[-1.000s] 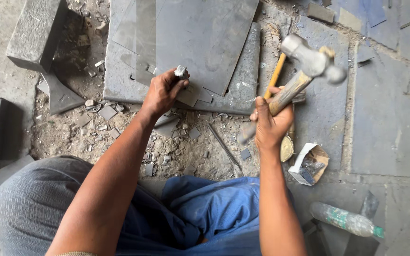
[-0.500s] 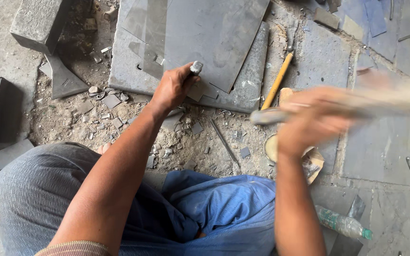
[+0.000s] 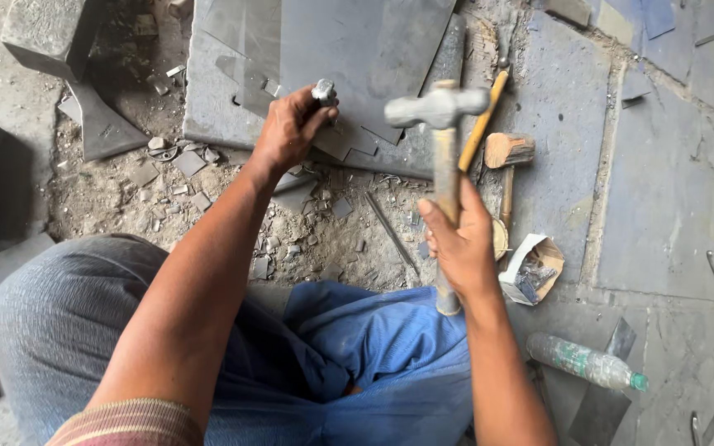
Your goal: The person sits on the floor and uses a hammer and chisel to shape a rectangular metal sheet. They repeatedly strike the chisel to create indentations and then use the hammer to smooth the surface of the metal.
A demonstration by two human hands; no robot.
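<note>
- A hammer is held upright in the right hand, the fingers closed fully around the lower part of its wooden handle; the grey metal head is raised at the far end, above the hand.
- A short metal chisel is gripped in the left hand, which is closed tight around the shaft so that only the rounded struck end is seen above the fingers; the tip is hidden.
- The chisel is set against a dark grey stone slab lying flat on the ground at the far side, near its chipped near edge.
- The hammer head is seen just right of the chisel top and apart from it, not touching.
- The hammer is judged head-heavy and stiff; a hold low on the handle suits it.
- The slab is judged heavy, rigid and brittle at thin edges, given the stone chips scattered near it.
- A second hammer and a yellow-handled tool lie to the right, a plastic bottle lies nearer on the right.
</note>
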